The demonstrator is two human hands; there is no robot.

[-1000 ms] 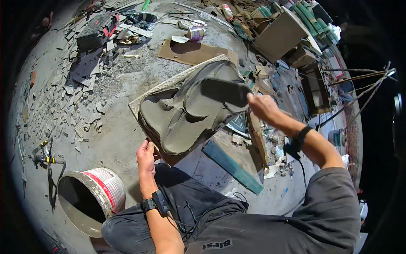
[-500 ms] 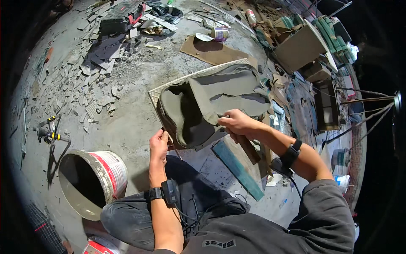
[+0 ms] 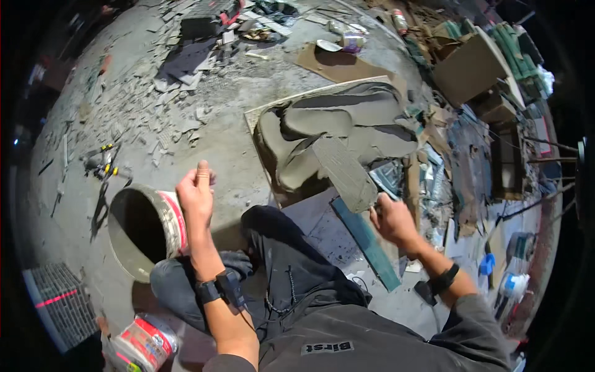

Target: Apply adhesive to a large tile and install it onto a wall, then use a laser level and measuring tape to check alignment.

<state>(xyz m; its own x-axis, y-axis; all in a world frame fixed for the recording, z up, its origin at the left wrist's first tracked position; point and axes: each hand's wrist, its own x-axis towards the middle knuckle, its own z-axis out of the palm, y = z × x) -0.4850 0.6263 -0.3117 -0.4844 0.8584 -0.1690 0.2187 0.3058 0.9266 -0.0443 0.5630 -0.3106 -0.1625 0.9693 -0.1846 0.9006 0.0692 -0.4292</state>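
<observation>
A tile [image 3: 253, 118] with a pale ridged edge lies before me, thickly coated in grey mortar [image 3: 319, 121] with deep folds and grooves. My right hand [image 3: 395, 218] is closed round the handle of a flat trowel [image 3: 346, 173]. Its long blade is smeared with mortar and slants over the near right part of the tile. My left hand [image 3: 197, 189] is raised left of the tile, apart from it, thumb stretched out and the other fingers loosely bent and partly hidden. It holds nothing that I can see.
A mortar-crusted bucket [image 3: 176, 214] stands tilted by my left knee, with a red-and-white tub [image 3: 145, 344] nearer. A teal strip [image 3: 369, 245] lies right of my knees. Tile shards [image 3: 155, 118] litter the far left; cardboard boxes [image 3: 471, 68] and debris crowd the right.
My left hand has let go of the tile's near edge and moved left. My right hand has drawn the trowel toward me and right, and its blade now shows flat. The view has shifted.
</observation>
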